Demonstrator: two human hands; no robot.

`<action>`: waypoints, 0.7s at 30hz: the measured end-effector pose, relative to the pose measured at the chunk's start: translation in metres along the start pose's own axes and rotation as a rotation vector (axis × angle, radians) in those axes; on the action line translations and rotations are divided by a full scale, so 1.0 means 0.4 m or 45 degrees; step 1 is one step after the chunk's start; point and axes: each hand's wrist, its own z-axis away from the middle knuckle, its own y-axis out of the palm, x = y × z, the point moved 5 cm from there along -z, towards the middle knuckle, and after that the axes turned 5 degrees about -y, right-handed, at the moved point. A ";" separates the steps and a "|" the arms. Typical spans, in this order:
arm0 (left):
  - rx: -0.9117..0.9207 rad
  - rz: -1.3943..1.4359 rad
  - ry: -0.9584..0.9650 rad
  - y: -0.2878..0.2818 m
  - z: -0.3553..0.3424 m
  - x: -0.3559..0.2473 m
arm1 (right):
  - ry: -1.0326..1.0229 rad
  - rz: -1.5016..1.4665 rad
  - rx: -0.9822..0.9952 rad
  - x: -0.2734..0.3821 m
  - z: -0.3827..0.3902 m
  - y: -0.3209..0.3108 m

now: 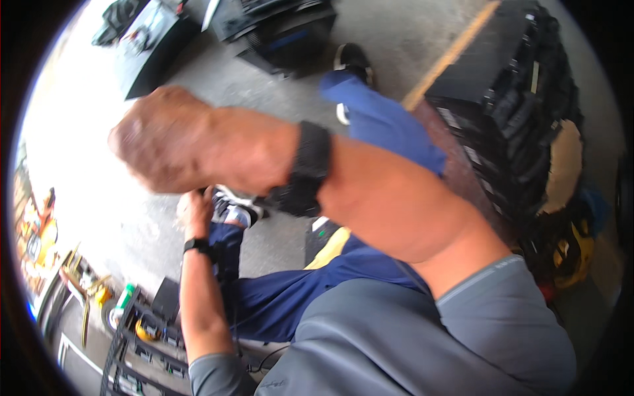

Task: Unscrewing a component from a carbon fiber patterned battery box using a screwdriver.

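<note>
My right hand (162,140) reaches across to the left with its back toward me, slightly smeared by motion. It looks closed in a fist; its fingers are turned away, and whatever they hold is hidden. A black band wraps that wrist. Below it is my left hand (195,214), with a black strap on the wrist. Its fingers are bent closed near a small dark bit just under my right hand; I cannot make out what they grip. Behind the left hand a black-and-white shoe (241,214) stands on the floor.
Black bins or cases (284,39) stand ahead, beside a dark panel (155,56). Stacked black bags (522,125) line the right, near a yellow-and-black tool (574,254). At lower left is a black rack (142,356) with tools. A yellow object (330,247) lies between my legs.
</note>
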 end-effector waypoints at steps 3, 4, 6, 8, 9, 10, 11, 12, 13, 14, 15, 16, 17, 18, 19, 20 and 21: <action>-0.018 0.152 -0.237 0.009 -0.031 0.002 | 0.001 0.010 -0.091 -0.010 0.016 -0.015; 0.126 0.201 -0.449 0.005 -0.034 0.022 | -0.007 0.021 -0.152 -0.008 0.017 -0.018; 0.181 0.425 -0.601 0.048 -0.037 0.057 | 0.019 -0.002 -0.201 -0.006 0.017 -0.025; 0.148 0.375 -0.498 0.052 -0.032 0.080 | -0.032 -0.054 -0.278 -0.001 0.015 -0.016; -0.007 0.277 -0.307 0.033 -0.013 0.031 | -0.050 -0.038 -0.329 -0.009 0.025 -0.022; -0.165 0.169 -0.124 0.001 0.016 -0.010 | -0.056 -0.046 -0.333 -0.008 0.028 -0.027; -0.187 0.113 -0.051 -0.006 0.025 -0.028 | -0.026 -0.015 -0.263 -0.009 0.028 -0.029; -0.190 0.101 -0.060 -0.018 0.033 -0.029 | 0.002 0.011 -0.195 -0.007 0.027 -0.027; -0.124 0.051 -0.060 -0.022 0.036 -0.032 | -0.002 0.001 -0.202 -0.006 0.026 -0.026; -0.057 0.003 -0.059 -0.021 0.036 -0.033 | -0.006 0.003 -0.178 -0.007 0.026 -0.023; -0.096 0.029 -0.064 -0.024 0.031 -0.036 | -0.010 0.011 -0.153 -0.008 0.026 -0.023; -0.103 0.026 -0.064 -0.025 0.025 -0.043 | -0.013 0.013 -0.160 -0.012 0.027 -0.021; -0.093 0.096 -0.189 -0.025 0.019 -0.039 | -0.040 -0.029 -0.246 -0.014 0.031 -0.022; -0.084 0.168 -0.318 -0.031 0.015 -0.032 | -0.071 -0.071 -0.331 -0.013 0.034 -0.027; -0.080 0.229 -0.420 -0.016 -0.002 -0.002 | -0.083 -0.076 -0.345 -0.010 0.029 -0.028; -0.007 0.363 -0.562 0.004 -0.006 0.036 | -0.087 -0.090 -0.334 -0.004 0.022 -0.028; 0.020 0.396 -0.577 0.025 -0.016 0.055 | -0.096 -0.093 -0.324 -0.001 0.016 -0.033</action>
